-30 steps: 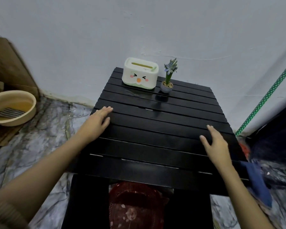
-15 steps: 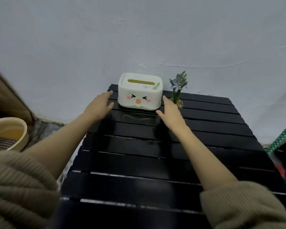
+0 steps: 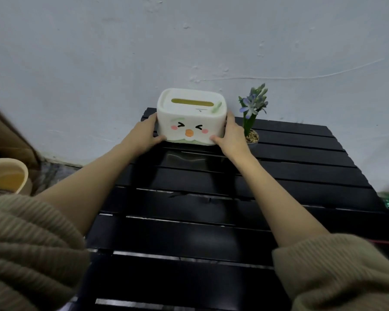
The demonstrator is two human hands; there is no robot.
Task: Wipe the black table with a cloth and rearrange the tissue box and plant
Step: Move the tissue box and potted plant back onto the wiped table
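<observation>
One tissue box, white with a rounded lid, sits upper centre of the frame at the far end of the black table. Its long axis runs left-right across the frame, parallel to the slats. The cartoon face (two squint eyes, orange beak, pink cheeks) points toward the camera; the yellow-edged slot in the lid points up. Can't tell whether the base is still on the slats or just clear of them; a pale reflection shows on the slat right below it.

Two hands, both on the box. The left hand is pressed flat on the left end, thumb hooked at the lower front corner. The right hand is on the right end, thumb at the lower front right corner, fingers wrapped behind and out of sight. Grip spans the full box length, so the hands are spread wide.

One plant: blue-purple flower spike on a green stem, upright, in a small pot topped with pebbles. It stands just right of the box, partly behind the right hand; contact with the hand can't be told.

Olive ribbed sleeves are pushed up both forearms in the lower corners. One beige basin is at the left edge, off the table. A pale wall fills the top half.
</observation>
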